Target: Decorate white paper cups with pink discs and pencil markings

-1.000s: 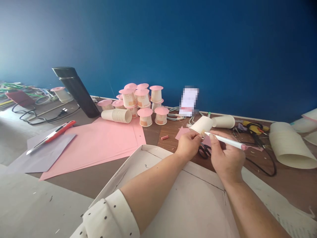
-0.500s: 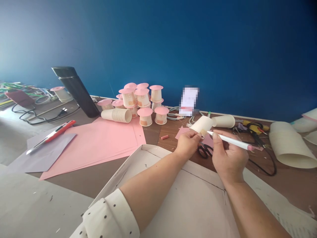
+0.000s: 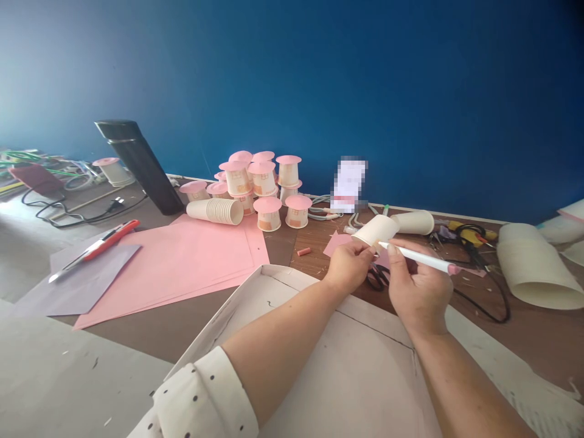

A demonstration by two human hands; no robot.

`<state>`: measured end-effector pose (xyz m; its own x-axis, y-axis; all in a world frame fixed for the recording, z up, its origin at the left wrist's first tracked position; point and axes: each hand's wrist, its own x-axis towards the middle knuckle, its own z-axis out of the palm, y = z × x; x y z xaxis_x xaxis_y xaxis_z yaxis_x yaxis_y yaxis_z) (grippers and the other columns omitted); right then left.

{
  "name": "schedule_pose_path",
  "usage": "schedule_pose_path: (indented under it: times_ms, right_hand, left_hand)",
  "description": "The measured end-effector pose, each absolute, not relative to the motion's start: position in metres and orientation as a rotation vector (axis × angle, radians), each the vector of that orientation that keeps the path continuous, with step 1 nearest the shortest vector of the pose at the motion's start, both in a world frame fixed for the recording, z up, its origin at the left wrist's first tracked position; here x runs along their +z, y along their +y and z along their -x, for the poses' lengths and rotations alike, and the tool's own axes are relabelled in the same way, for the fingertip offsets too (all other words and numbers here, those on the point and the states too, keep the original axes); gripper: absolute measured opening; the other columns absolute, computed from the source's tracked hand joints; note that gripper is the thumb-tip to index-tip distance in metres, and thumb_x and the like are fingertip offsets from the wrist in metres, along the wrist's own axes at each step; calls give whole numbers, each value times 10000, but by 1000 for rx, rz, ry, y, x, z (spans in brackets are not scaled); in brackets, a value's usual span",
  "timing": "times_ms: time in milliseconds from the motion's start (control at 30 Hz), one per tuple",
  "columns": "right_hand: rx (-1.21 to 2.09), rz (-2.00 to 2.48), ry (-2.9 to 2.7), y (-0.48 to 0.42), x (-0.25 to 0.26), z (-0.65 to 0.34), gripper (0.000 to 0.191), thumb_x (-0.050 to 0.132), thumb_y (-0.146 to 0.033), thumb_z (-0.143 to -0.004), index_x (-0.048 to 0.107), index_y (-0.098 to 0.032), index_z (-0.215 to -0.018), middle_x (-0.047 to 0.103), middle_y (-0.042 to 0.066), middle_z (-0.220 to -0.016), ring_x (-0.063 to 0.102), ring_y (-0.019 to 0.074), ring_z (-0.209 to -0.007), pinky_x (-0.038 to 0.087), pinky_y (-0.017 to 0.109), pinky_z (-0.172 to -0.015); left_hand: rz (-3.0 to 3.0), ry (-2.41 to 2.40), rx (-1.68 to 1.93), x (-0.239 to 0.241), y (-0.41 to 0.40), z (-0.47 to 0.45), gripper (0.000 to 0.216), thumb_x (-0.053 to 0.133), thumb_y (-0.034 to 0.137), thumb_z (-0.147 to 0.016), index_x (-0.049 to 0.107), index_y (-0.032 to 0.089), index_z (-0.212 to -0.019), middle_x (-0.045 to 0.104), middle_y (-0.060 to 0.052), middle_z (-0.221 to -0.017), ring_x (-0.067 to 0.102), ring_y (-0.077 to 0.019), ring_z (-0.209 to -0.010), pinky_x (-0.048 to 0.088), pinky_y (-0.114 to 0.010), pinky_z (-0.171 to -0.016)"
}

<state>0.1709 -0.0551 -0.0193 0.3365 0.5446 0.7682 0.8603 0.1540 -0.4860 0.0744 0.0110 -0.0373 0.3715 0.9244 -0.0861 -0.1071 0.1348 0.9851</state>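
Note:
My left hand (image 3: 349, 267) is closed on a white paper cup (image 3: 376, 230), which lies tilted on its side in the fingers. In my right hand (image 3: 420, 286) is a white marker (image 3: 422, 258) with a pink end, its tip at the cup's rim side near my left fingertips. Black-handled scissors (image 3: 378, 277) lie beneath, partly hidden by the hands. Pink paper scraps (image 3: 337, 242) are beside them. Another paper cup (image 3: 414, 222) lies on its side just behind.
Cups with pink paper roofs (image 3: 268, 213) stand stacked by the wall, with nested cups (image 3: 215, 211) before them. Pink sheets (image 3: 182, 267), a red utility knife (image 3: 95, 248) and a black bottle (image 3: 141, 167) are left. Larger cups (image 3: 536, 267) lie right. A white box lid (image 3: 319, 365) is in front.
The cup has turned slightly in my left hand, so the tan patch on it now hardly shows. My right hand and the marker have shifted a little to the left.

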Motion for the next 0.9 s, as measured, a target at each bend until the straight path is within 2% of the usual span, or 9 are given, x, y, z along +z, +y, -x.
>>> schedule_pose_path:
  times_ms: [300,400,467,600,767,900]
  right_hand:
    - [-371,1519,-1337,-55,-19,-171,265,567,-394,-928,719,-178,-950,737,92,-925,683,215,-858,525,355,-802]
    - [-361,1495,-1375,-54,-18,-170,263,568,-391,-927,717,-175,-934,738,98,-935,685,229,-905,524,369,-832]
    - [-350,1487,-1350,-55,-17,-169,255,577,-383,-923,717,-171,-946,737,94,-923,684,213,-852,530,351,-791]
    - [-312,1452,-1268,-56,-17,-169,251,587,-368,-919,711,-169,-1008,732,88,-946,669,184,-794,533,326,-740]
    - [-274,1441,-1228,-55,-19,-171,263,596,-384,-913,707,-175,-1029,728,88,-956,677,195,-828,544,346,-776]
    - [-289,1431,-1253,-55,-19,-172,254,595,-369,-916,713,-170,-1021,729,92,-965,671,186,-822,537,324,-744]
  left_hand:
    - [-1190,894,917,-39,11,-75,167,642,299,-817,658,176,-705,637,-9,-674,563,-131,-613,489,-291,-691]
    - [-1141,887,926,-35,10,-74,179,644,270,-825,654,166,-680,643,-15,-679,570,-128,-620,504,-297,-714]
    - [-1050,876,914,-29,9,-73,163,636,227,-834,659,156,-689,649,-20,-695,573,-119,-613,508,-295,-718]
    - [-783,778,919,-18,7,-69,172,621,170,-858,671,125,-700,662,-52,-751,641,-133,-733,516,-284,-769]
    - [-563,672,898,-16,10,-66,135,599,149,-880,689,105,-790,701,-86,-832,673,-138,-789,531,-277,-814]
    - [-483,650,882,-18,12,-66,135,569,135,-893,693,100,-850,718,-93,-863,683,-135,-789,531,-241,-758]
